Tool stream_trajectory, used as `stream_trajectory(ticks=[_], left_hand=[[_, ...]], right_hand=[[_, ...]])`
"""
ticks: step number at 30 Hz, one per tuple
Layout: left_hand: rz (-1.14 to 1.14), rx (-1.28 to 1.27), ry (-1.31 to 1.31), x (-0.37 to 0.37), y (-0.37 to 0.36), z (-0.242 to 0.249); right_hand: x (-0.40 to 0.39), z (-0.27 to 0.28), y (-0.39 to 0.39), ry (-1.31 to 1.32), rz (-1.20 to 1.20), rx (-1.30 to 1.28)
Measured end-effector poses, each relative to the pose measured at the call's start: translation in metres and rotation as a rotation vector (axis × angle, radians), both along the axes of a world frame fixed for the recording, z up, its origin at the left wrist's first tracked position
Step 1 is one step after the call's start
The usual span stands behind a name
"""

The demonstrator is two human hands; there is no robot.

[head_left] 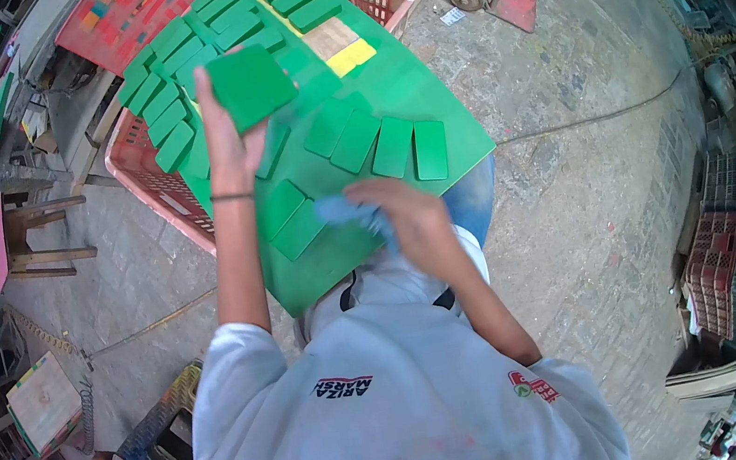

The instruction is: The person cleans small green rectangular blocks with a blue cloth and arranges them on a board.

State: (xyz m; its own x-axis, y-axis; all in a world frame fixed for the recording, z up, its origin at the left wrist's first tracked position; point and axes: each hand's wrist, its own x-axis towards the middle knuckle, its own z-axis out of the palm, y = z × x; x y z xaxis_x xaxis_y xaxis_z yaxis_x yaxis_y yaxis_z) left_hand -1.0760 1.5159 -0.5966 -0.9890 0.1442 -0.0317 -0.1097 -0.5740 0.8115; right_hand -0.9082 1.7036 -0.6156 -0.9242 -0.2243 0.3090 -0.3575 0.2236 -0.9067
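Green blocks (167, 112) lie in slanting rows along the left edge of a green board (456, 119), which rests partly over a red crate (166, 197). Farther right, more rows run up to the far edge. The left hand (234, 143) is raised over the board's left half, its fingers clasping a square green block (252, 84) by opposite sides, thumb on the left and fingertips just showing on the right. One more block (275, 147) lies beside that wrist, partly hidden. Toward the near corner, two blocks (297, 231) lie side by side. Right of them, over the near edge, the right hand (419, 221) has its fingers closed on a blue cloth (349, 212); blur hides each finger's position, and I cannot tell whether the cloth touches the pair. Nearest the right corner, four blocks (392, 147) lie fanned out.
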Motion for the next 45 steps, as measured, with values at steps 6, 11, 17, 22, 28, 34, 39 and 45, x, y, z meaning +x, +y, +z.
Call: stream_trajectory(ticks=[6, 11, 17, 22, 28, 34, 39, 45], left_hand=[[0.121, -0.403, 0.161, -0.061, 0.039, -0.049], [0.199, -0.912, 0.448, -0.073, 0.078, -0.062], [0.322, -0.731, 0.285, -0.074, 0.078, -0.069], [0.282, -0.815, 0.331, -0.066, 0.052, -0.076], [0.229, -0.624, 0.311, -0.073, 0.057, -0.060], [0.211, -0.858, 0.499, -0.073, 0.051, -0.067], [0.053, -1.174, 0.492, -0.059, 0.015, -0.066], [0.159, -1.273, 0.616, -0.058, 0.000, -0.072]], right_hand=[[-0.001, 0.014, 0.056, -0.153, -0.390, -0.202], [0.013, 0.009, 0.072, -0.247, -0.525, -0.188], [0.032, -0.003, 0.082, -0.315, -0.618, -0.217], [0.033, -0.017, 0.092, -0.367, -0.645, -0.271], [0.020, -0.018, 0.095, -0.357, -0.676, -0.299], [0.023, -0.012, 0.098, -0.326, -0.710, -0.324], [0.034, -0.023, 0.108, -0.377, -0.746, -0.379], [0.032, -0.026, 0.112, -0.376, -0.751, -0.405]])
